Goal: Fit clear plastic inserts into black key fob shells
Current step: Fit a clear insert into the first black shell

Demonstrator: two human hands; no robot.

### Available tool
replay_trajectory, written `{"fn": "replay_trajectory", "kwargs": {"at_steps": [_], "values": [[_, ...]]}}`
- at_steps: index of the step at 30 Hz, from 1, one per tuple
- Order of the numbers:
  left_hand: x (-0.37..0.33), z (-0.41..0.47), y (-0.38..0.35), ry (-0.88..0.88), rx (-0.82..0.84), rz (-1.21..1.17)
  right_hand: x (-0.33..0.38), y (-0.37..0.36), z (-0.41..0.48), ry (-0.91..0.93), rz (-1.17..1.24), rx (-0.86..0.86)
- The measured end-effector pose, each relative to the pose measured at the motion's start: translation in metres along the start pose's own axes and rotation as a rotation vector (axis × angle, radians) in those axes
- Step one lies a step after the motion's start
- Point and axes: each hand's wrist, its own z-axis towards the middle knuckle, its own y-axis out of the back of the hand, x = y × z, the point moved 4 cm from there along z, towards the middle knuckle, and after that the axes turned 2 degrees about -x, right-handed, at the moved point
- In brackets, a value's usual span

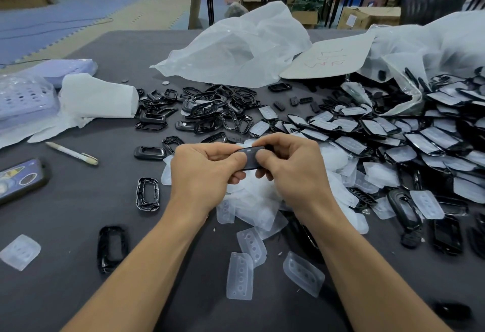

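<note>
Black key fob shell point(250, 158), glossy and oblong, is held just above the counter point(78, 226). The left hand point(202, 171) pinches one end and the right hand point(291, 169) the other, fingers point(265, 159) curled round it. Clear inserts point(252, 205) lie heaped beneath. Red handwriting on a cardboard sheet point(330, 60) cannot be read. A plastic bag point(409, 50) at right spills insert-covered shells point(393, 132).

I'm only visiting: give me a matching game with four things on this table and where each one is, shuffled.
1. pen
2. phone
3. black shell
4. cardboard sheet

A. pinched by left hand and right hand
B. far side, bearing red writing
C. left edge of the table
D. just beyond the phone

Pairs: 1-D, 2-C, 3-A, 4-B
</note>
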Motion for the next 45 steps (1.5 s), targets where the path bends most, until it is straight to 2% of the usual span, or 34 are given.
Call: {"fn": "replay_trajectory", "kwargs": {"at_steps": [9,14,18,24,31,36,45], "values": [[0.0021,0.0015,0.0008,0.055,0.002,-0.042,-0.0019,0.0037,0.0018,-0.181,0.270,0.056],[0.0022,0.0016,0.0021,0.047,0.014,-0.040,0.0004,0.0023,0.0006,-0.137,0.229,0.055],[0.0001,0.0016,0.0015,0.019,0.022,-0.014,0.0028,0.0025,-0.0018,-0.023,0.064,0.052],[-0.0012,0.0034,0.0045,-0.003,-0.021,-0.011,0.0019,0.0031,0.0006,-0.148,0.258,0.084],[-0.0007,-0.0010,0.0007,-0.084,0.010,0.089,-0.0018,-0.0001,0.0003,-0.049,0.054,0.009],[-0.0026,-0.0038,-0.0020,-0.162,0.049,0.171,-0.0025,0.0008,0.0010,-0.039,0.053,0.029],[-0.0011,-0.0011,0.0024,-0.173,-0.024,0.228,-0.0027,-0.0014,0.0008,-0.048,0.076,0.097]]}}
